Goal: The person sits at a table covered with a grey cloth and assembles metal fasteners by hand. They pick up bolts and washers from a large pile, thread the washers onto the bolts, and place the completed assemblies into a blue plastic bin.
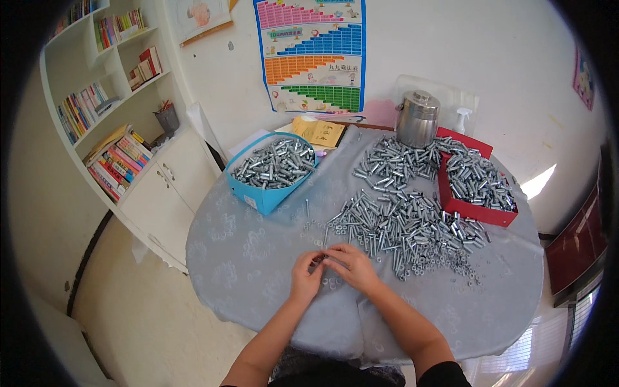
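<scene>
My left hand [305,276] and my right hand [353,267] meet at the near middle of the table, fingertips pinched together. A thin metal bolt [325,237] points up from between them; its lower end is hidden by the fingers. Just beyond and to the right lies a large heap of silver bolts and sleeves [387,222]. Small nuts and washers [422,261] spread along the heap's near edge. Several loose washers [314,227] lie ahead of my hands, and a single bolt [307,207] lies farther off.
A blue box [263,201] full of bolt assemblies stands at the left back. On the right, a red box [480,213] holds metal sleeves. A steel canister [418,122] and a spray bottle [461,120] stand behind. Grey cloth [245,258] covers the round table.
</scene>
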Demonstrator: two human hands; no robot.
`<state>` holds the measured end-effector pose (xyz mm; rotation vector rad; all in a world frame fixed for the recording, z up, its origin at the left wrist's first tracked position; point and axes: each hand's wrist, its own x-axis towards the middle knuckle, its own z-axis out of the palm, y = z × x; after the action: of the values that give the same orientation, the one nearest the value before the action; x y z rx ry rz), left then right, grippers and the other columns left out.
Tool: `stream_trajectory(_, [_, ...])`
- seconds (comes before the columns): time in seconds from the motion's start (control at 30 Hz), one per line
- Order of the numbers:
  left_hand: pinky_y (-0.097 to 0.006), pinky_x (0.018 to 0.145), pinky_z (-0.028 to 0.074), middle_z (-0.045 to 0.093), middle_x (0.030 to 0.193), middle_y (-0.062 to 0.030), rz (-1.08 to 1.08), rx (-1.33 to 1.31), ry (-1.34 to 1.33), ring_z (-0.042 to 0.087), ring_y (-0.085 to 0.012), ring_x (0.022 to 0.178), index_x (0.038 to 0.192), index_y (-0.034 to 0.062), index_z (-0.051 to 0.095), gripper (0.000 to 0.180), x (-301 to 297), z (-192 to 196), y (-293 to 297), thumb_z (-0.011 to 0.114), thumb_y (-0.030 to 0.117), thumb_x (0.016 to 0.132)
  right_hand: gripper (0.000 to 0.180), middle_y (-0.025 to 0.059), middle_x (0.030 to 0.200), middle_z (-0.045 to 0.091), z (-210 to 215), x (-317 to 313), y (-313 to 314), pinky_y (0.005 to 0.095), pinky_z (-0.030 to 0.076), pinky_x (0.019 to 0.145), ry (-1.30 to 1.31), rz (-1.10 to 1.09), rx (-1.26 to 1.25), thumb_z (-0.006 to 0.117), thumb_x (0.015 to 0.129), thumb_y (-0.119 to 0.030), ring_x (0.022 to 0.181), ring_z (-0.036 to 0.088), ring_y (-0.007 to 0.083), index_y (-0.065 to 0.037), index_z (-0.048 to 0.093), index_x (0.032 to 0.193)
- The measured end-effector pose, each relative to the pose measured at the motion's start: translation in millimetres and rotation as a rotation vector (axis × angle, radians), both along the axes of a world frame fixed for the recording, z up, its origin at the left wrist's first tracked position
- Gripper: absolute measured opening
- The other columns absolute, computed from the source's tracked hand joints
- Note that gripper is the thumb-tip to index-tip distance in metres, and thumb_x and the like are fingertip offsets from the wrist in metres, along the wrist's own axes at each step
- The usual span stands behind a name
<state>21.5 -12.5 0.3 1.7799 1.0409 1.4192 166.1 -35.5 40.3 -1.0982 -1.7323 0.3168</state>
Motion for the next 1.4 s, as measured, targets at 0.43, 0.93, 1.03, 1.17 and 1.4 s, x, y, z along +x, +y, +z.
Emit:
stream_trajectory(0.43, [-0.022, 0.07, 0.045, 0.054, 0.088, -0.0026, 0.031, -0.184, -0.268, 0.051, -0.009, 0.077, 0.105, 0.003, 0.058, 0.03, -18.7, 8.2, 8.7, 0.062, -0.002, 0.075, 0.018, 0.0017, 0.077, 0.059, -5.9, 2.1, -5.1, 0.0329, 0.039, 0.073, -0.482, 0.154, -0.262, 0.068, 0.066, -0.026, 0.078, 0.054, 0.0208, -0.012, 0.063, 0.075])
stream_trajectory(0.93, [-0.027, 0.066, 0.053, 0.06, 0.084, -0.0108, -0.078, -0.552, -0.657, 0.061, -0.0168, 0.074, 0.093, -0.0041, 0.057, 0.017, -20.7, 7.3, 10.7, 0.062, 0.0, 0.077, 0.014, -0.0018, 0.073, 0.06, -27.3, 0.0, 6.8, 0.0178, 0.04, 0.057, 0.671, 0.234, -0.653, 0.07, 0.072, -0.01, 0.066, 0.052, 0.0041, -0.003, 0.061, 0.079])
stream_trajectory(1.03, [-0.028, 0.067, 0.054, 0.06, 0.084, -0.0111, -0.142, -0.666, -0.769, 0.061, -0.0176, 0.074, 0.092, -0.0035, 0.057, 0.015, -22.7, 7.0, 11.3, 0.061, 0.001, 0.078, 0.014, -0.0015, 0.072, 0.06, -27.2, -1.1, 5.7, 0.0186, 0.04, 0.057, 0.68, 0.211, -0.642, 0.07, 0.073, -0.011, 0.065, 0.051, 0.0045, -0.003, 0.061, 0.08])
stream_trajectory(1.17, [-0.028, 0.066, 0.054, 0.06, 0.083, -0.011, -0.242, -0.748, -0.862, 0.061, -0.0187, 0.074, 0.091, -0.0033, 0.056, 0.014, -27.0, 2.4, 14.0, 0.06, 0.003, 0.079, 0.013, -0.0001, 0.073, 0.06, -22.2, -2.1, 3.5, 0.0193, 0.041, 0.057, 0.575, 0.128, -0.547, 0.07, 0.073, -0.011, 0.066, 0.052, 0.0052, -0.003, 0.062, 0.08])
stream_trajectory(1.4, [-0.029, 0.065, 0.054, 0.062, 0.084, -0.0145, -0.301, -0.835, -0.768, 0.062, -0.021, 0.072, 0.088, -0.0014, 0.057, 0.01, -27.3, 13.8, 9.2, 0.059, 0.005, 0.08, 0.017, 0.0052, 0.074, 0.061, -14.1, -10.5, -1.8, 0.023, 0.044, 0.059, 0.429, -0.04, -0.257, 0.065, 0.077, -0.012, 0.065, 0.055, 0.01, -0.001, 0.063, 0.09])
